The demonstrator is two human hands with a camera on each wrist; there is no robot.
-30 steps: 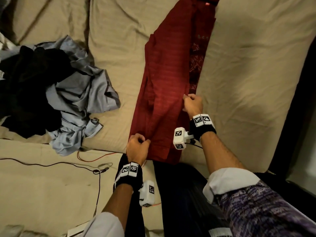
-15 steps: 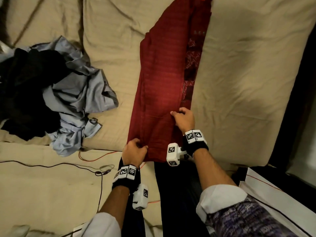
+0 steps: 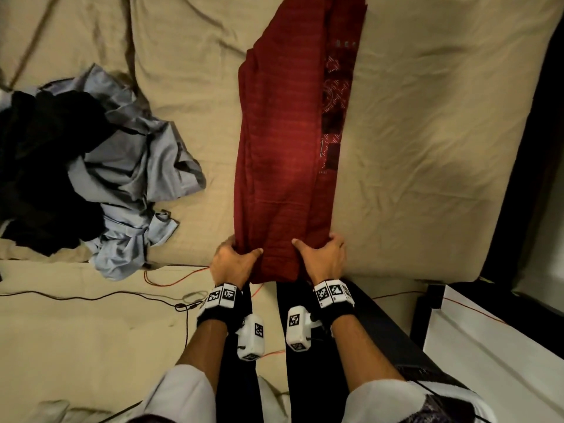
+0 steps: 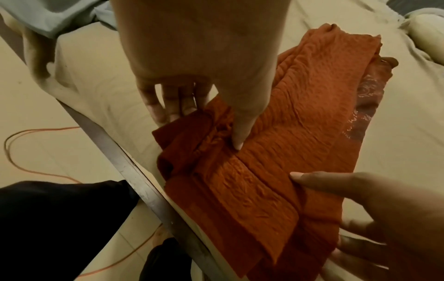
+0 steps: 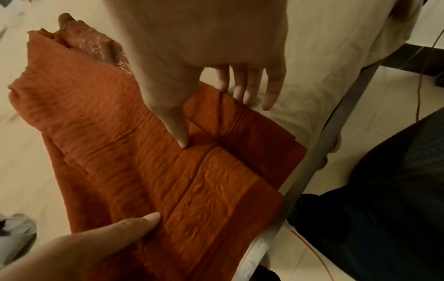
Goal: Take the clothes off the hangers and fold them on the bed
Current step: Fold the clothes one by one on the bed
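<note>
My left hand (image 3: 233, 260) grips the near left corner of the red garment (image 3: 283, 166), thumb (image 4: 241, 121) on top and the other fingers (image 4: 173, 102) tucked under the cloth edge. My right hand (image 3: 322, 257) takes the near right corner the same way, thumb (image 5: 173, 121) pressing down on the cloth and fingers (image 5: 250, 87) going beneath its side. Both hands sit at lower centre of the head view, at the bed's near edge.

The garment lies in a long narrow strip running from my hands up to the top centre of the frame, folded lengthwise, with a patterned panel showing along its right side. It rests on the beige sheet (image 3: 427, 148) of the bed.

At the left of the frame a crumpled heap of grey-blue cloth (image 3: 134, 178) and black cloth (image 3: 42, 166) lies on the sheet, well apart from the garment. An orange cable (image 3: 171, 280) and a black cable (image 3: 91, 299) trail across the floor at lower left. My dark trousers (image 3: 308, 377) fill the bottom centre.
</note>
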